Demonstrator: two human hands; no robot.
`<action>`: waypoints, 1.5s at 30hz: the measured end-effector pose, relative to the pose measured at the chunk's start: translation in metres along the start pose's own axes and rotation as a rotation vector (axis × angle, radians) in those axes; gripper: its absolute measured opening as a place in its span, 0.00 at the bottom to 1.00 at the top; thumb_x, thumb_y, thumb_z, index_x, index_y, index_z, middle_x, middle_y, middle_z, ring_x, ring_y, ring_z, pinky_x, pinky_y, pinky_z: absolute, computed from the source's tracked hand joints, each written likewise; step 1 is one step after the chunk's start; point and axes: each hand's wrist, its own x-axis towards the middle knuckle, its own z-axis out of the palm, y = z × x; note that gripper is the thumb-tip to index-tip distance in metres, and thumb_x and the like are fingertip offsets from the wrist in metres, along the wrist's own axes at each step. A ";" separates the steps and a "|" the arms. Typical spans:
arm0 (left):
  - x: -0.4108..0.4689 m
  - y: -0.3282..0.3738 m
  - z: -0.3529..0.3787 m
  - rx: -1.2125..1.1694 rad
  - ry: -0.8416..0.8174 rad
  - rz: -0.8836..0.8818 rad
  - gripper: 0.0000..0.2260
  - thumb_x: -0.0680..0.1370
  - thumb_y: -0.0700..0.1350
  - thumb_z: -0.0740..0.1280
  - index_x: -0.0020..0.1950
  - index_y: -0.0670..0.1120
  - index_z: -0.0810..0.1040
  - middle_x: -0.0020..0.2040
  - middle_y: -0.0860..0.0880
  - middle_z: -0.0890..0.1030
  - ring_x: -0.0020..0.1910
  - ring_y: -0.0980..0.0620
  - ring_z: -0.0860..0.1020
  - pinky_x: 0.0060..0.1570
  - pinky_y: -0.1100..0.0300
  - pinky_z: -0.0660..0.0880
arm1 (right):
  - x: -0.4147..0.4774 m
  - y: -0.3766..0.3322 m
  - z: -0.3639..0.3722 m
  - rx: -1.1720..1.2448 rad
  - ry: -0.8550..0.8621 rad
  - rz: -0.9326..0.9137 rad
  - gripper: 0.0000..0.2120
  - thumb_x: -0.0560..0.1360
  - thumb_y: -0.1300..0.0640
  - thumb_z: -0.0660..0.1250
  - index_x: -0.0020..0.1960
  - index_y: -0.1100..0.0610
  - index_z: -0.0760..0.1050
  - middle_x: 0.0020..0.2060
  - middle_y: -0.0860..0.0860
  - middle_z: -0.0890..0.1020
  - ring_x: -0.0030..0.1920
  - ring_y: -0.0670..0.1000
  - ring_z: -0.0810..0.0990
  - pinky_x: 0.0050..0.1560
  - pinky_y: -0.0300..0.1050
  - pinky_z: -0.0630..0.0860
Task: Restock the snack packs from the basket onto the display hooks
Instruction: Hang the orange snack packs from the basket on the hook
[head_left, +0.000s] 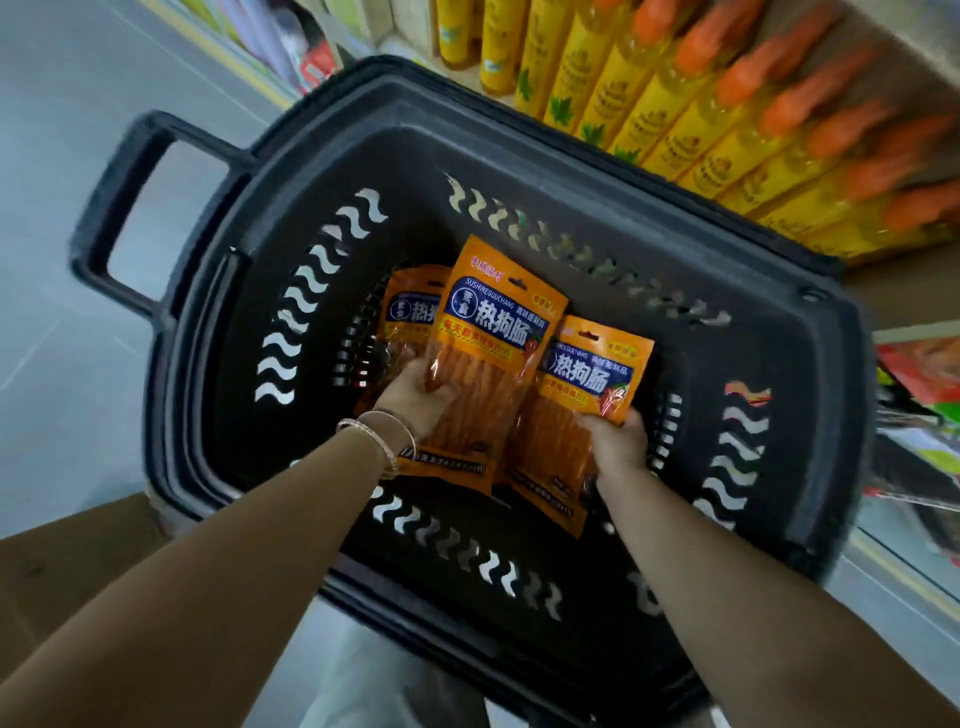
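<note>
Where the black basket (779, 322) holds three snack packs, the left hand (415, 397) grips the centre pack (493, 338) — the right hand (615, 439) grips the second pack (587, 395) beside it; the third pack (410, 312) lies partly beneath.

"SUSHIREGUCHANG", "热狗肠" on snack pack (498, 322) (orange front)
</note>
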 end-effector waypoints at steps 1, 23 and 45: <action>-0.004 0.008 -0.003 0.017 0.008 0.021 0.12 0.77 0.47 0.64 0.59 0.56 0.71 0.46 0.52 0.80 0.45 0.51 0.79 0.49 0.55 0.77 | -0.006 -0.007 -0.004 0.002 -0.006 -0.029 0.09 0.72 0.59 0.72 0.44 0.48 0.73 0.45 0.50 0.81 0.47 0.53 0.79 0.49 0.47 0.74; -0.261 0.162 0.006 -0.188 0.016 0.609 0.03 0.78 0.46 0.65 0.50 0.52 0.77 0.41 0.54 0.81 0.41 0.55 0.79 0.46 0.58 0.78 | -0.221 -0.093 -0.234 0.171 0.198 -0.783 0.09 0.80 0.56 0.62 0.51 0.59 0.78 0.43 0.56 0.82 0.47 0.52 0.79 0.46 0.36 0.67; -0.521 0.335 0.186 -0.290 0.130 1.288 0.03 0.79 0.47 0.62 0.50 0.53 0.75 0.37 0.60 0.76 0.28 0.74 0.73 0.30 0.79 0.67 | -0.359 -0.162 -0.597 0.468 0.586 -1.317 0.05 0.79 0.51 0.62 0.49 0.49 0.76 0.42 0.43 0.80 0.38 0.36 0.76 0.42 0.35 0.73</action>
